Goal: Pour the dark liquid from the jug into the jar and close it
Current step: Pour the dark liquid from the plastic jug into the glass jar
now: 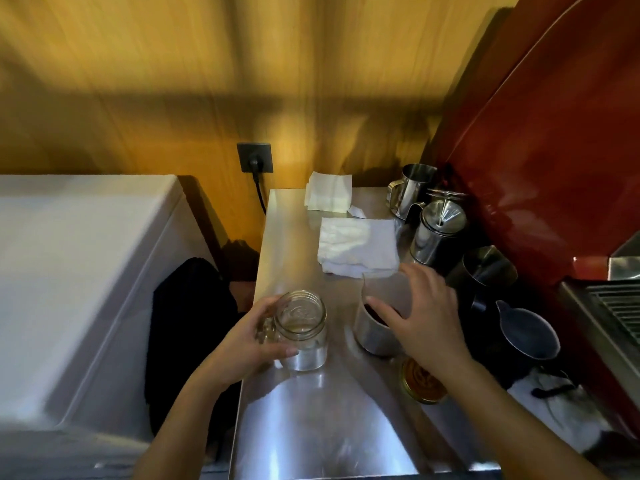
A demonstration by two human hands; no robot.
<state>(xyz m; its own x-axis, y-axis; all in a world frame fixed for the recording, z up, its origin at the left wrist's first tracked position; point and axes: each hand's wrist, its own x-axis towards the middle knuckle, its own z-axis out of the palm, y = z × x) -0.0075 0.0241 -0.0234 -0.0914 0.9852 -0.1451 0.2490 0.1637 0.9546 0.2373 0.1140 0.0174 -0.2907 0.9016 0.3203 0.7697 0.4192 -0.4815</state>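
Note:
A clear glass jar [304, 330] with a handle stands upright and uncapped on the steel counter [311, 427]. My left hand [249, 341] wraps around its left side and handle. To its right stands a steel jug [372, 336] holding dark liquid. My right hand [422, 313] hovers over the jug's rim with fingers spread, holding nothing; whether it touches the rim I cannot tell. A gold lid [420, 381] lies flat on the counter near my right wrist, partly hidden by my forearm.
White folded cloths [358, 249] and napkins [329, 192] lie at the back of the counter. Several steel and dark pitchers [440, 233] crowd the right side beside a red espresso machine [554, 150]. A white appliance [79, 271] and dark cloth [190, 323] sit to the left.

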